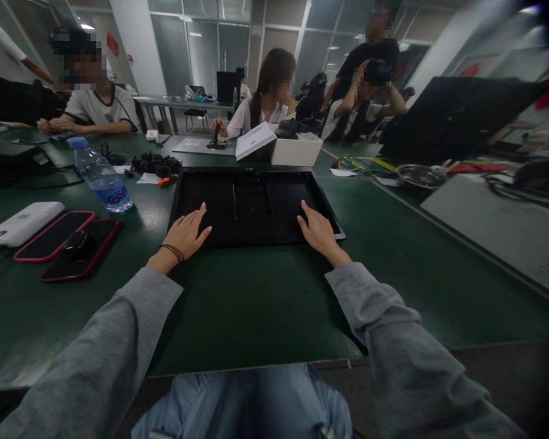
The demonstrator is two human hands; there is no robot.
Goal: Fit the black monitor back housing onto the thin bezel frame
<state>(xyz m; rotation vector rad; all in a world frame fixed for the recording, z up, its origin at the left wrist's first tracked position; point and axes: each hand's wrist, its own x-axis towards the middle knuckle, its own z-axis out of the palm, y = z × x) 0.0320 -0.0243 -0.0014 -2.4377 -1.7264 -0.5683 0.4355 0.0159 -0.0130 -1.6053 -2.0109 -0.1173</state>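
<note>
A flat black rectangular panel (205, 210) with a raised rim lies on the green table, and it looks like a monitor casing. Recessed lines mark off a darker section in its middle. Over its near left corner rests my left hand (186, 235), palm down, fingers stretched and holding nothing. My right hand (317, 229) is at the near right corner in the same way, fingers extended and thumb apart. Whether the palms press on the panel or just hover cannot be told. Dark bands circle my left wrist.
Left on the table (256, 305) are a water bottle (103, 177), two phones (85, 250) and a white power bank (22, 222). Behind the panel stands an open white box (297, 151). To the right are a metal bowl (421, 177), cables and a large tilted black screen (452, 116). Several people are beyond.
</note>
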